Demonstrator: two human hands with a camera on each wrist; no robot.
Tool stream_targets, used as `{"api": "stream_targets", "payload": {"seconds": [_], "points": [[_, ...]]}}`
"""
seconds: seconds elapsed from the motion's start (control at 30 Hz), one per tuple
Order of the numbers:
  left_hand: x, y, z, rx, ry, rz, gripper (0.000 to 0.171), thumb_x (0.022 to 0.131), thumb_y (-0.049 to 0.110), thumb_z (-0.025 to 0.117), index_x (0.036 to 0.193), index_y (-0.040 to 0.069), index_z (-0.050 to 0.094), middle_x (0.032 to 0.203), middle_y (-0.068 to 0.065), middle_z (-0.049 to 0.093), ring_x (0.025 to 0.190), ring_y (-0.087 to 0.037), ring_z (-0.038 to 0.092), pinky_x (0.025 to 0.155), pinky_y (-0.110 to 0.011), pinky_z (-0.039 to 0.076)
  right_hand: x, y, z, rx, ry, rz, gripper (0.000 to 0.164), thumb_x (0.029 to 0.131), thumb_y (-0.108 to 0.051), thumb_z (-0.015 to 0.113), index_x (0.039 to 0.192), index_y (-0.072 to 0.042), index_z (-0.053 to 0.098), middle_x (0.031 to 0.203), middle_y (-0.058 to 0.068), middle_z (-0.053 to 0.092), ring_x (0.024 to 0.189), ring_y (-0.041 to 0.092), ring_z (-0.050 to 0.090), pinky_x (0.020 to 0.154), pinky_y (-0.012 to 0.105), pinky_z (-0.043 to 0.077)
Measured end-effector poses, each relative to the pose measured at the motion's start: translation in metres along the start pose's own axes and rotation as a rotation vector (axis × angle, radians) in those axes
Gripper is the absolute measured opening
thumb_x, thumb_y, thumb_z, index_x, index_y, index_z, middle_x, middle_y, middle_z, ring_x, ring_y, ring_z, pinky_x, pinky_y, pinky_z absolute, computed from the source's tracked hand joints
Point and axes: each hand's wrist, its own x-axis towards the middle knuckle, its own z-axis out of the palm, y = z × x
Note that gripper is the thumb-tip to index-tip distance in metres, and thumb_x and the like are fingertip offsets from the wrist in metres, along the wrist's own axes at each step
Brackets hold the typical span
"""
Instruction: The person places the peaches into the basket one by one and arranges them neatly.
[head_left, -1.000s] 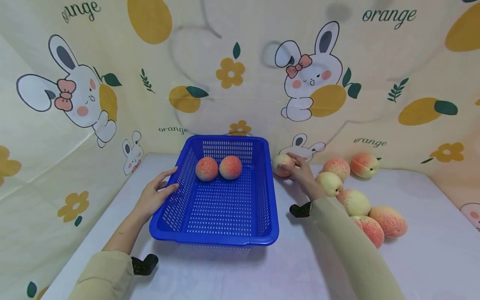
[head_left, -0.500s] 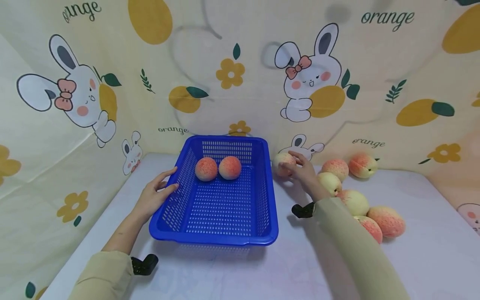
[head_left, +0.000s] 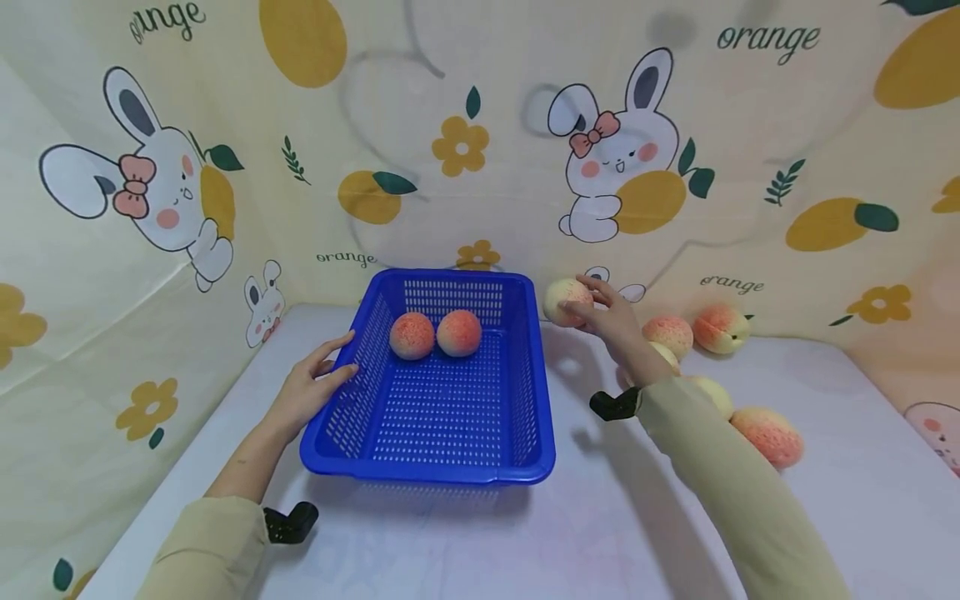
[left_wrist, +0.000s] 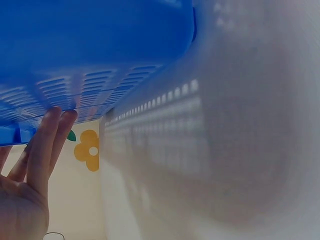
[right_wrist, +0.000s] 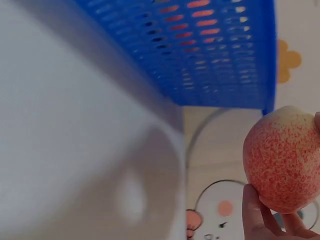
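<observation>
The right hand (head_left: 611, 321) holds a pale, red-speckled peach (head_left: 567, 302) between thumb and fingers, raised just off the table beside the basket's far right corner. In the right wrist view that peach (right_wrist: 282, 160) shows its redder side. At the left side of the blue plastic basket (head_left: 427, 472), the left hand (head_left: 306, 387) holds the rim, with thumb and a finger at its edge. Other fingers (left_wrist: 42, 155) reach along the slotted outer wall in the left wrist view. Two red-orange peaches, one (head_left: 412, 336) left of the other (head_left: 459, 333), lie side by side inside the basket.
Several more peaches lie on the table right of the basket, among them a reddish one (head_left: 768, 436) and one at the back (head_left: 722, 328). The right forearm (head_left: 738, 467) partly hides this group. A printed cloth (head_left: 495, 217) hangs behind the white table (head_left: 600, 533).
My right hand has lifted the peach from the table surface, moving slightly up. The left hand and basket have stayed in place.
</observation>
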Motion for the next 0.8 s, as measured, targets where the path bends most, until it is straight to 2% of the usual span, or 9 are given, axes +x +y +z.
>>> {"api": "stream_targets", "payload": {"seconds": [0.13,0.2,0.37,0.43,0.6,0.8], "points": [[0.0,0.001,0.0,0.009,0.002,-0.004,0.058,0.098,0.03,0.052,0.151,0.024,0.03,0.129,-0.029,0.053,0.098,-0.031,0.063,0.073,-0.034,0.056,0.001,-0.013,0.001,0.007,-0.012,-0.034,0.068,0.088,-0.028,0.069,0.147,-0.016,0.038,0.141,0.018,0.038,0.104,0.022,0.052,0.078,0.024,0.055],[0.0,0.001,0.0,0.012,0.004,-0.004,0.058,0.098,0.03,0.052,0.151,0.023,0.031,0.129,-0.029,0.053,0.099,-0.032,0.062,0.073,-0.033,0.055,0.002,-0.02,0.003,0.005,-0.016,-0.046,0.068,0.088,-0.028,0.068,0.148,-0.016,0.037,0.141,0.019,0.039,0.102,0.022,0.054,0.08,0.027,0.056],[-0.001,0.001,0.001,0.008,0.005,-0.002,0.058,0.098,0.03,0.052,0.151,0.022,0.031,0.128,-0.029,0.053,0.099,-0.032,0.062,0.073,-0.032,0.055,0.006,-0.038,0.012,-0.002,-0.032,-0.052,0.068,0.089,-0.028,0.068,0.148,-0.017,0.036,0.146,0.019,0.037,0.117,0.032,0.052,0.095,0.043,0.05],[-0.001,0.001,0.001,0.007,0.005,0.001,0.058,0.098,0.03,0.052,0.151,0.022,0.031,0.128,-0.03,0.053,0.097,-0.031,0.062,0.072,-0.032,0.055,0.006,-0.042,0.017,-0.007,-0.037,-0.047,0.068,0.089,-0.028,0.067,0.148,-0.017,0.035,0.147,0.019,0.037,0.122,0.035,0.05,0.097,0.046,0.048],[-0.002,0.002,0.001,0.008,0.012,0.003,0.058,0.097,0.03,0.052,0.151,0.022,0.032,0.127,-0.028,0.054,0.097,-0.03,0.061,0.071,-0.03,0.053,0.005,-0.05,0.027,-0.033,-0.049,-0.039,0.067,0.089,-0.029,0.067,0.148,-0.016,0.036,0.146,0.018,0.038,0.122,0.035,0.051,0.096,0.045,0.049],[-0.003,0.005,0.001,0.018,0.01,-0.006,0.059,0.098,0.031,0.052,0.152,0.023,0.03,0.13,-0.028,0.052,0.102,-0.032,0.059,0.072,-0.032,0.054,0.004,-0.058,0.038,-0.009,-0.095,-0.038,0.067,0.089,-0.026,0.067,0.148,-0.016,0.036,0.147,0.019,0.038,0.125,0.035,0.05,0.098,0.046,0.048]]}}
